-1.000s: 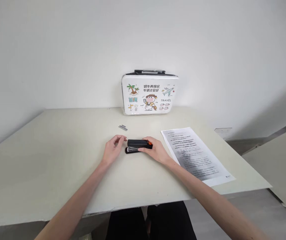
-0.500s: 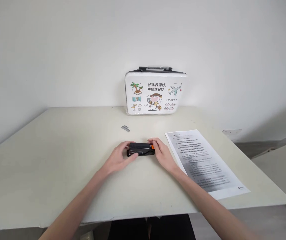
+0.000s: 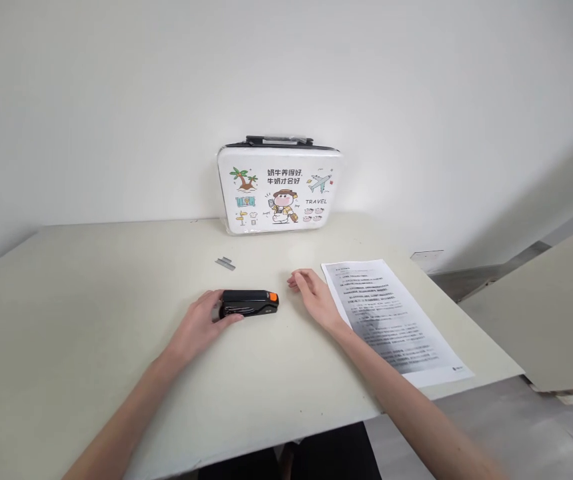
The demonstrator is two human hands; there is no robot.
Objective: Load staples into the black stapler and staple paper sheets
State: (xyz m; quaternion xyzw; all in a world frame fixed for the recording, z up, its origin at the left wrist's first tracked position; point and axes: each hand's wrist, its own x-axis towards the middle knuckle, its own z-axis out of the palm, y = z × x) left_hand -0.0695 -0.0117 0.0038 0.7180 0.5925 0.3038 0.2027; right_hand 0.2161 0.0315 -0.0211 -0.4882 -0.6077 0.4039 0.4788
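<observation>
A black stapler (image 3: 249, 304) with an orange tab at its right end lies on the table. My left hand (image 3: 203, 320) is closed around its left end, the thumb along the near side. Just right of the stapler, and apart from it, my right hand (image 3: 316, 300) is loosely curled with nothing visible in it. That hand is beside the left edge of a printed sheet of paper (image 3: 381, 313). Two small grey strips of staples (image 3: 225, 264) lie beyond the stapler.
A white carrying case (image 3: 279, 187) with cartoon prints and a black handle stands upright at the back of the table (image 3: 91, 333), near the wall. To the right, past the table's edge, is another pale surface (image 3: 546, 313).
My right hand has let go of the stapler's orange end and drawn away to the right. My left hand keeps its hold. The view has turned to the right.
</observation>
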